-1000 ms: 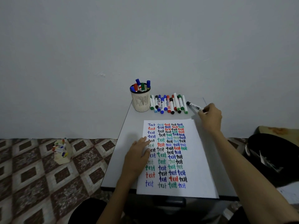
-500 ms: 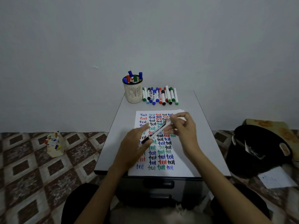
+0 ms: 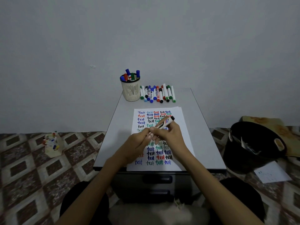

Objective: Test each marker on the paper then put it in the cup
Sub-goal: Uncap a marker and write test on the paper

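Over the paper (image 3: 181,127), already filled with "test" words, the right hand (image 3: 170,135) has its grip closed round a black marker (image 3: 164,123). The left hand (image 3: 138,143) pinches its near end, apparently to uncap it. Farther back, a row of markers (image 3: 157,95) awaits testing on the table (image 3: 116,124); several stand in the cup (image 3: 130,93).

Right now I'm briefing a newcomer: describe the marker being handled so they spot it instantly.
On the grey desk lies a white paper full of coloured "test" words. Over it the left hand and right hand hold one white marker, black end tilted up and away. Unlike those in the cup or the row beside it, it alone is lifted.
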